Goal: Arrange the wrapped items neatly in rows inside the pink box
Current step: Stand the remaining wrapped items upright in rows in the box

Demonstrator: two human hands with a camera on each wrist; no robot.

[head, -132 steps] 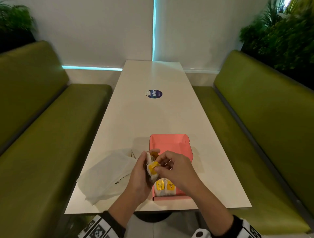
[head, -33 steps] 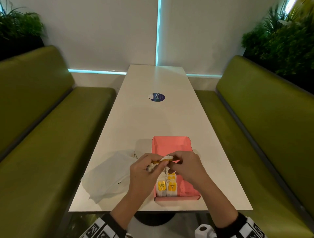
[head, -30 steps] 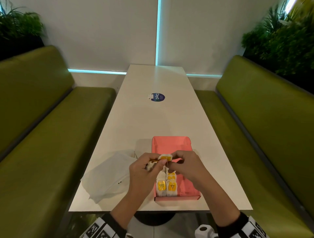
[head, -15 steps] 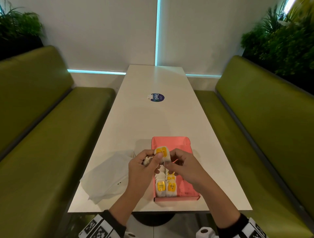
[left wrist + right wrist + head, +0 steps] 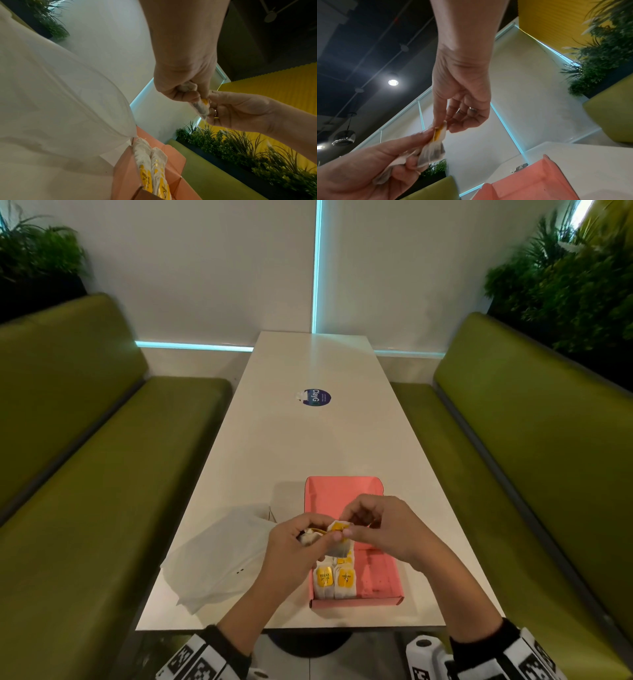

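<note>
A pink box (image 5: 380, 583) lies open near the table's front edge, its lid (image 5: 342, 494) standing at the far side. Wrapped tea bags with yellow labels (image 5: 334, 580) lie in two rows along its left wall, also seen in the left wrist view (image 5: 150, 159). Above them my left hand (image 5: 325, 539) grips a small bunch of wrapped tea bags (image 5: 393, 167). My right hand (image 5: 351, 529) pinches the yellow-labelled top of one tea bag (image 5: 435, 147) from that bunch. Both hands hover over the box's left half.
A crumpled white bag (image 5: 219, 556) lies on the white table (image 5: 308, 446) left of the box. A round blue sticker (image 5: 317, 397) sits mid-table. Green benches (image 5: 102, 474) flank both sides.
Half a second ago the tea bag stood upright with its yellow label facing me; now it is tipped down lower between both hands, over the box.
</note>
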